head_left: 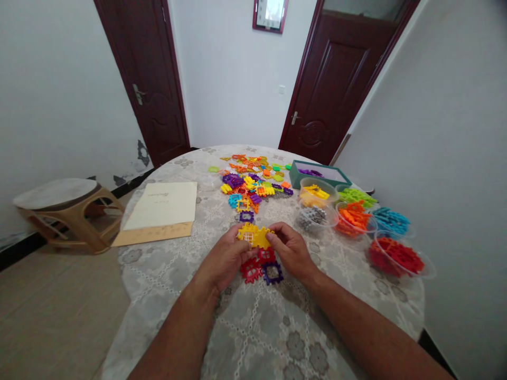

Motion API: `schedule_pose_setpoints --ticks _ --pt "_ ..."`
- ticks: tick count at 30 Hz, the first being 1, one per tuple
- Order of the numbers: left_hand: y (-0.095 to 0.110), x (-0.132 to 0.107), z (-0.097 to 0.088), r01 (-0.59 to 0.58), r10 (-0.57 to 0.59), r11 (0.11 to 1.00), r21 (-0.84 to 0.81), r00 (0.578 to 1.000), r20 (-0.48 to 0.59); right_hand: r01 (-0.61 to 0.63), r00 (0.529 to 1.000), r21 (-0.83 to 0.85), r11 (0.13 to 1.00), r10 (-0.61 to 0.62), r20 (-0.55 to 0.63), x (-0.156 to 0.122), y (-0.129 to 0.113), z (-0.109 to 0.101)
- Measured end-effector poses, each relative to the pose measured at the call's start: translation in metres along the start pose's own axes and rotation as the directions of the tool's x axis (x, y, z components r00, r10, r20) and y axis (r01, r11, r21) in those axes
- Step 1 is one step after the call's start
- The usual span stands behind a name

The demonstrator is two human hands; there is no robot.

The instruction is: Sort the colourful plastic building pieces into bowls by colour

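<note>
Yellow interlocking plastic building pieces (259, 237) are held up between my two hands over the table. The left part has a white window grid (248, 236). My left hand (229, 249) is closed on the left end, thumb in front. My right hand (288, 244) pinches the right end between thumb and fingers. Just below lie red pieces (252, 270) and a dark purple square frame piece (273, 273); my left fingers partly cover the red ones. Beyond my hands lies another purple frame piece (246, 217).
A heap of mixed coloured pieces (253, 179) spreads across the far middle. At right stand clear bowls of yellow (316, 194), grey, orange (354, 217), green, blue and red pieces (396, 257), near a green box (319, 173). Paper (166, 203) lies left; a stool (71, 211) stands beyond.
</note>
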State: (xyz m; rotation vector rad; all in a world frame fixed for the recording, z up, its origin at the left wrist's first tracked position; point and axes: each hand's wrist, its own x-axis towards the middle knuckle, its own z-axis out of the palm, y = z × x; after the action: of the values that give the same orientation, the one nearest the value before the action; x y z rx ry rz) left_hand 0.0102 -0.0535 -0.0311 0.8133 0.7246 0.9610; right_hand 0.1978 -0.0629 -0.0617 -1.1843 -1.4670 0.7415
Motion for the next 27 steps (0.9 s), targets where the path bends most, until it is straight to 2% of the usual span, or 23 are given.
schedule_pose_setpoints --ticks 2,4,6,9,12,15,18,20,23,25,27 --pt "-0.003 -0.001 -0.001 0.0 -0.003 0.994 0.108 1.0 0.025 0.069 0.997 -0.027 0.997 -0.068 0.031 -0.002 -0.001 0.004" --pt "-0.004 -0.002 -0.002 -0.007 0.0 0.973 0.232 1.0 0.031 0.075 0.996 -0.038 0.996 -0.073 0.053 -0.003 0.002 0.007" --pt "-0.004 -0.003 -0.002 -0.013 0.003 0.945 0.325 0.999 0.032 -0.015 0.996 -0.009 1.0 0.016 0.093 -0.004 0.005 0.008" --pt "0.0 -0.005 -0.002 -0.018 0.004 0.891 0.454 1.0 0.031 -0.152 0.984 0.124 0.981 0.138 0.113 -0.004 0.004 0.009" --pt "0.004 -0.007 -0.003 -0.025 0.008 0.806 0.591 0.999 0.031 -0.186 0.969 0.245 0.951 0.136 0.207 -0.004 -0.003 0.008" --pt "0.001 -0.008 -0.005 -0.061 0.024 0.74 0.669 0.998 0.064 -0.169 0.927 0.13 0.977 0.113 0.358 -0.003 -0.013 0.003" --pt "-0.003 -0.007 -0.005 -0.11 0.038 0.757 0.644 0.991 0.125 -0.108 0.922 -0.043 0.993 0.116 0.369 0.002 -0.022 -0.012" --pt "-0.003 -0.005 -0.003 -0.081 0.01 0.823 0.563 0.992 0.128 -0.084 0.944 -0.123 0.989 0.119 0.307 0.012 -0.028 -0.033" --pt "0.004 -0.001 -0.001 -0.042 0.042 0.888 0.457 0.999 0.01 -0.052 0.995 -0.268 0.962 0.073 0.067 0.041 -0.032 -0.079" --pt "0.009 0.001 -0.003 -0.08 0.133 0.893 0.443 0.987 -0.088 -0.056 0.991 -0.407 0.912 0.0 -0.136 0.068 -0.03 -0.115" --pt "0.013 0.004 -0.007 -0.117 0.199 0.892 0.436 0.969 -0.149 -0.115 0.962 -0.54 0.834 -0.042 -0.27 0.097 -0.023 -0.149"
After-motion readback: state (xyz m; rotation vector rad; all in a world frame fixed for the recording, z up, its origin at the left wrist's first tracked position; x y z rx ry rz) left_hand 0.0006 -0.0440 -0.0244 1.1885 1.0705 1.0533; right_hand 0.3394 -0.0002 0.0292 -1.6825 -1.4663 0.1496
